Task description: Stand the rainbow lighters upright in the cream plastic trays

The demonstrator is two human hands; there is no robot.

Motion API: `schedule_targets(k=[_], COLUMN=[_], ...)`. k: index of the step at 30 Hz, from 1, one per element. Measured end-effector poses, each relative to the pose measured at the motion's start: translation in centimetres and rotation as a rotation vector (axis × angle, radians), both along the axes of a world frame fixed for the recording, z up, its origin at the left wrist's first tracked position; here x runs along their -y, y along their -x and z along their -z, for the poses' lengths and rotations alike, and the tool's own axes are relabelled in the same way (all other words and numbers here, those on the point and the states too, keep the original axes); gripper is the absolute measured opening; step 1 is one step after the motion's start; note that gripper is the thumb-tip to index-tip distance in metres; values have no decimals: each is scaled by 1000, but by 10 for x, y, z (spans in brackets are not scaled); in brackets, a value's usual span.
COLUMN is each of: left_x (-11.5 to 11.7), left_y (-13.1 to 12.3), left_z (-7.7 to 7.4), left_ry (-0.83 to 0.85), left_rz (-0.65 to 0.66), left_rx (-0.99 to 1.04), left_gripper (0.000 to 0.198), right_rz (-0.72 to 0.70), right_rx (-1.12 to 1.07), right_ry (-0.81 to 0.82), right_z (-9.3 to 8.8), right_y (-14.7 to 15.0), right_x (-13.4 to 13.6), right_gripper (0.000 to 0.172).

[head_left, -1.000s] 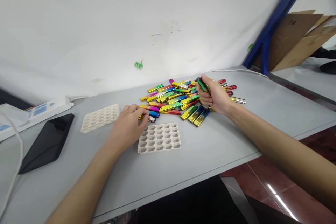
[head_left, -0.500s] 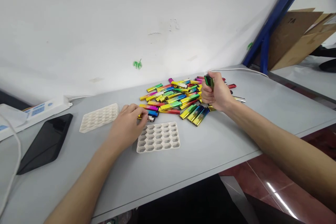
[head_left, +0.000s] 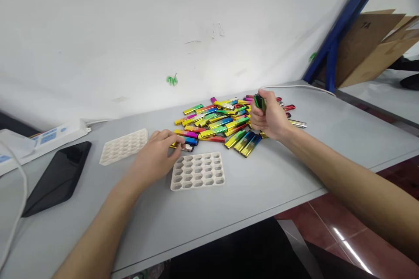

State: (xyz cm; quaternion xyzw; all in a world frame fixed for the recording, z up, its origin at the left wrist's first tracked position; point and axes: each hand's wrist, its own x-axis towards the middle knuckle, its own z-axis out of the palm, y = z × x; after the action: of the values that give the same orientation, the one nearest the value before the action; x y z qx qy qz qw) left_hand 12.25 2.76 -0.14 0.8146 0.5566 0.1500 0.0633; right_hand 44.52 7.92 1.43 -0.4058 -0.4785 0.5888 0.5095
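A heap of shiny multicoloured lighters (head_left: pixel 222 120) lies on the grey table (head_left: pixel 262 183). My right hand (head_left: pixel 270 117) is raised just above the heap's right side, closed in a fist round a green lighter (head_left: pixel 259 101) held upright. My left hand (head_left: pixel 157 157) rests on the table by the heap's left end, its fingertips pinched on a small lighter (head_left: pixel 183 147) lying there. A white tray with rows of empty holes (head_left: pixel 198 171) sits just right of that hand.
A second white holed tray (head_left: pixel 123 146) lies further left. A black phone (head_left: pixel 57 176) and a white device with blue buttons (head_left: pixel 49 136) are at the far left, with a white cable (head_left: pixel 15 209). The white wall rises behind; cardboard (head_left: pixel 369 43) and a blue frame (head_left: pixel 340 30) stand at right.
My right hand has lifted the green lighter off the heap, turned it upright and closed into a fist round it. My left hand has stayed by the small lighter.
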Motion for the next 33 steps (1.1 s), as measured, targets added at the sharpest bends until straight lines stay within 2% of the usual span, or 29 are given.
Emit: schedule_targets(k=[4, 10, 13, 15, 19, 25, 29, 33], left_x=[0, 0, 0, -1, -3, -3, -1, -2], left_y=[7, 10, 11, 12, 15, 13, 10, 9], left_z=[-4, -4, -3, -2, -1, -4, -7, -9], left_ry=[31, 15, 6, -4, -27, -81, -70, -42], left_rz=[41, 52, 68, 85, 112, 111, 73, 37], left_rx=[1, 14, 9, 5, -15, -71, -101, -132], left_gripper=[29, 30, 27, 26, 25, 28, 30, 24], right_rz=[14, 30, 12, -15, -161, -245, -209, -216], right_rx=[8, 34, 88, 202, 353, 364, 481, 553], right_ry=[-15, -74, -123, -197, -290, -343, -453, -510], right_z=[-1, -1, 2, 3, 1, -9, -4, 4], right_y=[-2, 3, 7, 8, 18, 69, 109, 131], right_x=[0, 2, 5, 9, 21, 37, 39, 35], right_gripper=[59, 62, 54, 45, 33, 31, 33, 32])
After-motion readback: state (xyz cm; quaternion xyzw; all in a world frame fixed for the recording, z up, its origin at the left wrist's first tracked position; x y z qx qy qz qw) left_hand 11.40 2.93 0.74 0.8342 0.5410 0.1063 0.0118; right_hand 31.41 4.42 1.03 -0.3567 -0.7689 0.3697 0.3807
